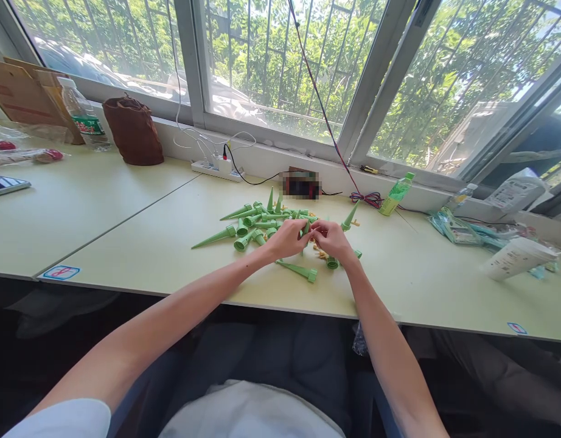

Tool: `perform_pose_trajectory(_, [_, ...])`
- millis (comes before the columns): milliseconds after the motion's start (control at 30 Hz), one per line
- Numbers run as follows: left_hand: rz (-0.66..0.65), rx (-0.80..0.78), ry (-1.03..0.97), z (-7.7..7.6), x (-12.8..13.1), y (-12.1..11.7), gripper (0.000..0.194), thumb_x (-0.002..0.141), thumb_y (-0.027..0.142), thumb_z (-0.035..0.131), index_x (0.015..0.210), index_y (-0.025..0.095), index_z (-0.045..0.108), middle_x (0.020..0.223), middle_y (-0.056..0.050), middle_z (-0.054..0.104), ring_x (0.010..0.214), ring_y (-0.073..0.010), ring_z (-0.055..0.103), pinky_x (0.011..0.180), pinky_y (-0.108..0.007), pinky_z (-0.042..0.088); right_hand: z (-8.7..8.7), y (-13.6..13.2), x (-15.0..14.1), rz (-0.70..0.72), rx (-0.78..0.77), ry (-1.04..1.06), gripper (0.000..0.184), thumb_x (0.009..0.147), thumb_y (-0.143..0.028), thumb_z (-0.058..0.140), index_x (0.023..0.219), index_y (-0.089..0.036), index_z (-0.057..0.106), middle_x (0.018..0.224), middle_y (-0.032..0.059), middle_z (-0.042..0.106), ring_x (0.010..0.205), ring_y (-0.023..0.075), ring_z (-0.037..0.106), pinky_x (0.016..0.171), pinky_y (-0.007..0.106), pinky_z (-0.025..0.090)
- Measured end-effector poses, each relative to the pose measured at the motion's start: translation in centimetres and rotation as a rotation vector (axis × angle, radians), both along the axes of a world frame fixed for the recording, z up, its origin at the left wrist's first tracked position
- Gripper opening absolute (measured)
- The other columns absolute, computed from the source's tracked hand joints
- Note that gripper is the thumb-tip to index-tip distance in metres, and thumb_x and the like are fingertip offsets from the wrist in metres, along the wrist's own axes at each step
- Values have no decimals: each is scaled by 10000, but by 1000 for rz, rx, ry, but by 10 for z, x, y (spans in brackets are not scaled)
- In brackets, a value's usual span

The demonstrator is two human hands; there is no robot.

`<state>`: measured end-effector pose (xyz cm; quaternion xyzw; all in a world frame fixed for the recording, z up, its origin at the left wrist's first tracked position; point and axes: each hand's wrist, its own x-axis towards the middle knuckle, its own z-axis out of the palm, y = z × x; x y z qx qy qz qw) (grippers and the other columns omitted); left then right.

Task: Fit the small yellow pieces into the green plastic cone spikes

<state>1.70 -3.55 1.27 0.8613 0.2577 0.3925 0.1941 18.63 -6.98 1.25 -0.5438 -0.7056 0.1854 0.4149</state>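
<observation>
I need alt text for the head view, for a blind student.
A person's left hand holds a green plastic spike, the right hand close beside it, above a pale yellow table strewn with green spikes and small yellow pieces. Windows stand behind.

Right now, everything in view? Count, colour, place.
cones: many, green, centre
bits: several, orange, among cones
tabletop: 1, pale yellow, centre
stickers: 2, blue-edged, front edge
cardboard box: 1, brown, back left
bagged items: 2+, red-tipped, left
phone: 1, silvery, left
clear bottles: 2, left and right
pouch: 1, brown, left
power strip: 1, white, back
pixelated object: 1, dark, behind cones
cable bundle: 1, red-black, back right
green bottle: 1, green, right
packets: several, teal, right
cup: 1, white, right
bag: 1, white, far right
windows: several, grey, back
foliage: green, outside
left hand, right hand: 2, bare, over cones
sleeve: 1, white, lower left
</observation>
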Motion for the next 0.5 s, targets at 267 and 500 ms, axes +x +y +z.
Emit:
perform_pose_trajectory(267, [-4,0,-2,0,1,0,204,858,282,549,685,173,538,602,4,560,549,-120,476,543,-260,346,1,-1,-1,-10,-5,-13,157,768,-259,494,786,-181,629,620,10,616,536,126,493,552,252,400])
perform_pose_trajectory(500, [-15,66,15,-2,2,1,242,837,254,561,634,178,454,558,22,514,515,-101,430,537,-251,333,5,-5,-3,11,-51,-20,158,739,-214,473,775,-177,623,645,15,640,544,131,529,579,258,422])
